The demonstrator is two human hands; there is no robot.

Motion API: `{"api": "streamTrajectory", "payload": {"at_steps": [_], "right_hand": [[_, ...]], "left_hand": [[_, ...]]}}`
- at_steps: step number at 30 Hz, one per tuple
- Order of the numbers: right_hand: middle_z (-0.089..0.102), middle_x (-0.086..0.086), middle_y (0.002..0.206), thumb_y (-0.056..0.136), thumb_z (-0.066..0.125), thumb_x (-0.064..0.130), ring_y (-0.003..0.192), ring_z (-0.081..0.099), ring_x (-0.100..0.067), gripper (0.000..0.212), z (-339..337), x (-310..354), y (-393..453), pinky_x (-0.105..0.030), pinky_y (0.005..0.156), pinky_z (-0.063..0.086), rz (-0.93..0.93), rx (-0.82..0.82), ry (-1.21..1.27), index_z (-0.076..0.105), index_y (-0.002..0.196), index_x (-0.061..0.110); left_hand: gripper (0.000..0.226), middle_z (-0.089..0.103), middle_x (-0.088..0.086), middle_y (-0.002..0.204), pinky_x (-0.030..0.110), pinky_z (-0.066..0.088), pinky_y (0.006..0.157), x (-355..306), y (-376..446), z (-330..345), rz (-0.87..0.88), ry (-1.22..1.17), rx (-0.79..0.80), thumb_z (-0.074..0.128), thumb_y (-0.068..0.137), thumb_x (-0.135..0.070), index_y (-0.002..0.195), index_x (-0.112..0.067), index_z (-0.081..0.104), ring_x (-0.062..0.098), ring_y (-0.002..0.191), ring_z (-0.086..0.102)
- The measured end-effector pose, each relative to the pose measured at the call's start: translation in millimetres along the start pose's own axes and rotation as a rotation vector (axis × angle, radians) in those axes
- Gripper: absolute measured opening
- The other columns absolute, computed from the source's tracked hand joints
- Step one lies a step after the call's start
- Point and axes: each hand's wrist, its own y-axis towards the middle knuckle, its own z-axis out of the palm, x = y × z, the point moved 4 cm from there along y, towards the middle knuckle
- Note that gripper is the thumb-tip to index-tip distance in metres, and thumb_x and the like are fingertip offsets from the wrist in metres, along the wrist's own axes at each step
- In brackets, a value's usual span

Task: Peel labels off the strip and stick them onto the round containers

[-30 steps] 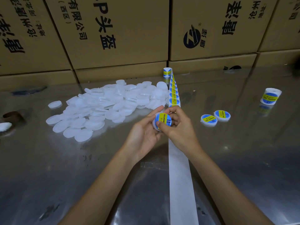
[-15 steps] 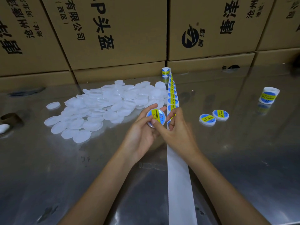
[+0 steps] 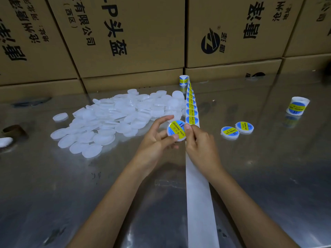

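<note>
My left hand holds a round white container that carries a blue and yellow label, tilted up toward me. My right hand pinches the container's right edge, thumb on the label. A white backing strip runs from the near edge up the metal table, with several blue and yellow labels on its far part, ending at a small label roll. A heap of bare white containers lies to the left.
Two labelled containers lie on the table to the right. Another label roll sits at far right. Cardboard boxes wall off the back. A brown ring and a white piece lie at the left edge.
The labelled container has moved slightly right and tilted more upright between my hands. My right thumb has shifted onto its right edge.
</note>
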Motion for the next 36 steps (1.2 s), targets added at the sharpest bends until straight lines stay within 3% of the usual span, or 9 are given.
{"api": "streamTrajectory", "payload": {"at_steps": [4,8,11,14,22,25,28,31,36], "right_hand": [[0.048,0.005,0.06,0.105,0.039,0.032,0.062,0.046,-0.024,0.029,1,2,-1,-0.034,0.058,0.033,-0.01,0.049,0.015,0.047,0.078,0.023],[0.044,0.01,0.055,0.105,0.038,0.04,0.056,0.041,-0.012,0.037,1,4,-2,-0.028,0.056,0.031,0.021,0.099,0.174,0.043,0.07,0.027],[0.045,0.01,0.059,0.093,0.044,0.064,0.056,0.042,-0.009,0.048,6,6,-5,-0.032,0.056,0.036,0.011,0.204,0.17,0.046,0.078,0.018],[0.054,0.011,0.065,0.074,0.049,0.081,0.062,0.051,-0.007,0.057,11,5,-6,-0.035,0.061,0.045,0.014,0.223,-0.002,0.045,0.082,0.025],[0.051,0.033,0.065,0.071,0.04,0.089,0.065,0.052,0.003,0.043,-1,7,-5,-0.026,0.049,0.025,-0.017,0.037,-0.191,0.043,0.067,0.047],[0.049,0.036,0.064,0.077,0.035,0.084,0.051,0.048,-0.005,0.034,-3,9,-4,-0.026,0.048,0.022,-0.001,0.008,-0.2,0.044,0.065,0.054],[0.051,0.029,0.061,0.088,0.038,0.072,0.047,0.043,-0.009,0.034,-3,2,-2,-0.028,0.048,0.021,0.008,0.007,-0.208,0.046,0.064,0.049],[0.047,0.005,0.048,0.095,0.039,0.064,0.049,0.045,-0.012,0.054,-1,-6,0,-0.028,0.049,0.023,0.022,-0.026,-0.186,0.045,0.056,0.028],[0.046,0.005,0.048,0.101,0.034,0.057,0.055,0.047,-0.018,0.058,-1,-8,1,-0.028,0.05,0.025,0.021,-0.027,-0.142,0.039,0.052,0.025]], "left_hand": [[0.05,0.076,0.011,0.099,0.027,0.059,0.067,-6,0,-7,0.036,0.145,-0.058,0.075,0.082,0.006,0.125,-0.018,0.066,0.023,0.084,0.074],[0.036,0.077,0.014,0.091,0.027,0.061,0.066,-7,0,-12,0.026,0.087,-0.183,0.08,0.08,0.0,0.111,-0.016,0.073,0.028,0.083,0.076],[0.017,0.078,0.011,0.087,0.028,0.06,0.06,-6,-1,-14,0.028,0.039,-0.294,0.077,0.085,-0.012,0.102,-0.011,0.076,0.025,0.077,0.076],[0.014,0.077,0.009,0.086,0.026,0.058,0.055,-5,-1,-15,0.02,0.062,-0.335,0.072,0.09,-0.021,0.097,-0.01,0.077,0.021,0.076,0.075],[0.024,0.077,0.014,0.099,0.03,0.061,0.067,-9,-2,-8,-0.027,0.105,-0.12,0.052,0.104,-0.026,0.107,-0.019,0.075,0.026,0.089,0.075],[0.024,0.076,0.016,0.104,0.032,0.062,0.07,-7,-2,-7,-0.064,0.058,-0.047,0.051,0.103,-0.022,0.111,-0.018,0.074,0.031,0.094,0.075],[0.021,0.075,0.014,0.109,0.034,0.061,0.074,-6,-2,-5,-0.056,0.048,0.022,0.06,0.098,-0.018,0.115,-0.016,0.073,0.031,0.099,0.073],[0.033,0.074,0.014,0.112,0.034,0.061,0.077,-6,-2,-6,-0.053,0.115,0.098,0.069,0.091,-0.007,0.124,-0.013,0.065,0.031,0.097,0.074],[0.048,0.075,0.012,0.107,0.034,0.061,0.071,-9,-1,-5,-0.036,0.19,0.147,0.074,0.085,0.004,0.127,-0.014,0.059,0.028,0.093,0.074]]}}
